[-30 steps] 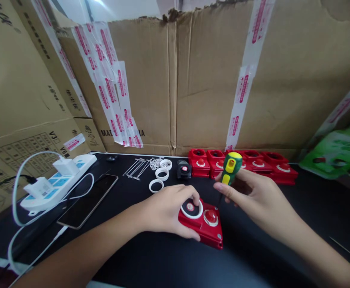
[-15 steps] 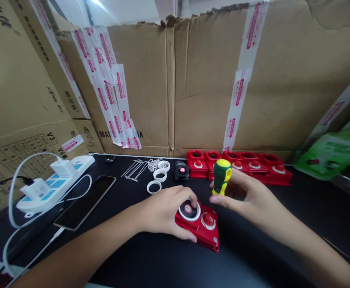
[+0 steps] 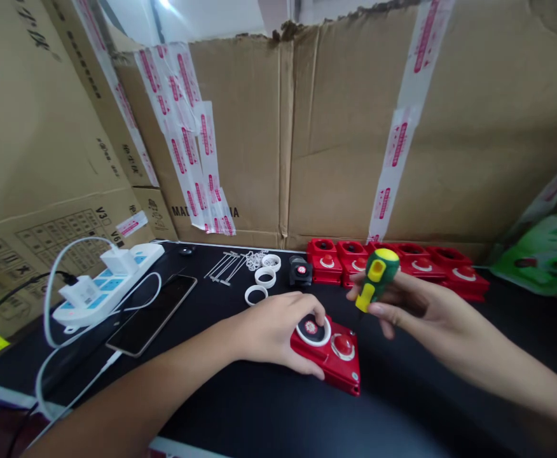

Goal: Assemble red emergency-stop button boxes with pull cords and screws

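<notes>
My left hand (image 3: 278,331) grips the left side of a red box-shaped housing (image 3: 340,369) on the black table. The housing carries a white ring (image 3: 327,332) around a black round part with a red-and-white label (image 3: 311,327), and beside that a red dome (image 3: 343,344) in a white collar. A finger of this hand presses near the ring. To the right, my right hand (image 3: 402,305) holds a screwdriver (image 3: 377,277) by its green-and-yellow handle, tilted and clear of the housing. Its shaft is mostly hidden or blurred.
Several red housings (image 3: 323,273) stand along the cardboard wall (image 3: 345,127). Left of them lie a black part (image 3: 300,271), white rings (image 3: 256,295), metal T-shaped rods (image 3: 224,267) and a small chain (image 3: 254,259). A phone (image 3: 154,315) and a power strip (image 3: 111,289) are at left, a green bag (image 3: 540,254) at right.
The screwdriver has tilted from nearly upright, its top leaning right, as my right hand turned. My left hand stays on the housing. The whole view has shifted slightly.
</notes>
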Motion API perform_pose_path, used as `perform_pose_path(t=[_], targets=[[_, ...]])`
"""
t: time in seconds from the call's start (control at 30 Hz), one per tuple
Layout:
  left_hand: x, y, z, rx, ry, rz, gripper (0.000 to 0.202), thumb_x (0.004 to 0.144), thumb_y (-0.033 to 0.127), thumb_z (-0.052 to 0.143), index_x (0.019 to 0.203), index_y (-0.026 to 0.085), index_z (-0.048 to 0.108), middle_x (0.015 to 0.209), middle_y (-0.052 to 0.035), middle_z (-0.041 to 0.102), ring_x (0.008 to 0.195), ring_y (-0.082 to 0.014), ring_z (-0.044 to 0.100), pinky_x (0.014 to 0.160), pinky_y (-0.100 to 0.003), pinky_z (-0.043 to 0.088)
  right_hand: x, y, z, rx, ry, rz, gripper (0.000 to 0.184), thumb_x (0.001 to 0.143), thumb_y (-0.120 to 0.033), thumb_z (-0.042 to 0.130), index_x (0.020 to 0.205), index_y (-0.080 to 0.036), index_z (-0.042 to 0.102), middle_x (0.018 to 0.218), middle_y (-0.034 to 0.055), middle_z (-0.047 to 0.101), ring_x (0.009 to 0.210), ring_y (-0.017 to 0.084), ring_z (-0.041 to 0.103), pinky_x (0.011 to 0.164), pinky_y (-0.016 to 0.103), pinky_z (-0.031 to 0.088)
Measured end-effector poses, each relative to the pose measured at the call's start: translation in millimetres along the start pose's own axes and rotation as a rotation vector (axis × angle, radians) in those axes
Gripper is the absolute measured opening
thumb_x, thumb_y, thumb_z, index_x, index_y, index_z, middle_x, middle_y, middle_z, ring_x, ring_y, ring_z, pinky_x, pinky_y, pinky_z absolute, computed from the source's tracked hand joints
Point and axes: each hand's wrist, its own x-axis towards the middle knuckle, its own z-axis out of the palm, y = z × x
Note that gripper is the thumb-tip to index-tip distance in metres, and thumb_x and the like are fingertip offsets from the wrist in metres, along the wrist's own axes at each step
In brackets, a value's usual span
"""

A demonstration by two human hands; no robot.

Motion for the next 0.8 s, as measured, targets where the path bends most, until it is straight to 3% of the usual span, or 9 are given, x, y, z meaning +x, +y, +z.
perform_pose_path(t=[0.13,0.23,0.4,0.5,0.6,0.7,0.8], targets=[[-1.1,0.0,-0.1,0.021,0.007,0.002,0.057,0.074,0.044,0.097,0.110,0.022,0.058,0.115,-0.0059,0.070,0.104,-0.0256,0.069,0.090,-0.033,0.052,2.7,5.3,8.7,-0.060,0.029,0.009,0.037,0.090,-0.048,0.082,0.117,-0.024,0.071,0.099,0.0046,0.077,0.078,0.021,0.070,0.070,0.033,0.060],[-1.7,-0.3,-0.1,0.029,0.002,0.014,0.055,0.075,0.044,0.096,0.109,0.022,0.058,0.115,-0.0061,0.069,0.105,-0.0256,0.068,0.090,-0.033,0.051,6.6,7.5,17.7,-0.050,0.082,-0.007,0.038,0.084,-0.047,0.088,0.111,-0.024,0.073,0.103,0.0052,0.079,0.089,0.024,0.073,0.077,0.035,0.062],[-2.8,-1.3,-1.6,0.034,-0.004,0.005,0.055,0.076,0.045,0.095,0.109,0.023,0.058,0.114,-0.0054,0.069,0.104,-0.0250,0.068,0.088,-0.033,0.051,8.5,7.2,19.7,0.045,0.134,0.088,0.043,0.078,-0.048,0.092,0.105,-0.020,0.074,0.087,0.0046,0.077,0.063,0.018,0.065,0.055,0.029,0.054],[-3.0,-2.7,-3.1,0.031,-0.008,-0.002,0.056,0.075,0.046,0.096,0.109,0.023,0.059,0.115,-0.0054,0.069,0.104,-0.0249,0.067,0.089,-0.033,0.051,6.4,2.0,15.0,0.086,0.066,0.090,0.039,0.087,-0.050,0.084,0.107,-0.019,0.075,0.104,0.0090,0.079,0.050,0.009,0.053,0.047,0.028,0.047],[-2.6,-3.3,-3.7,0.042,-0.002,-0.015,0.058,0.073,0.045,0.098,0.109,0.022,0.059,0.114,-0.0051,0.068,0.104,-0.0247,0.067,0.090,-0.033,0.051,4.8,-2.3,14.2,0.117,0.019,0.067,0.037,0.097,-0.051,0.074,0.118,-0.021,0.072,0.125,0.0119,0.076,0.049,0.006,0.049,0.050,0.028,0.048],[-2.2,-1.3,-4.1,0.058,-0.004,-0.038,0.056,0.074,0.043,0.098,0.110,0.022,0.060,0.113,-0.0046,0.068,0.102,-0.0237,0.066,0.089,-0.033,0.052,5.8,-1.0,19.0,0.108,0.055,0.062,0.038,0.094,-0.052,0.077,0.116,-0.022,0.071,0.112,0.0082,0.077,0.059,0.011,0.057,0.057,0.030,0.054],[-2.1,1.4,-4.8,0.061,-0.014,-0.060,0.057,0.075,0.042,0.098,0.114,0.023,0.062,0.110,-0.0033,0.068,0.099,-0.0229,0.066,0.090,-0.033,0.052,8.3,3.5,24.2,0.070,0.170,0.059,0.043,0.079,-0.048,0.091,0.106,-0.021,0.072,0.098,0.0061,0.076,0.073,0.019,0.066,0.060,0.031,0.056]])
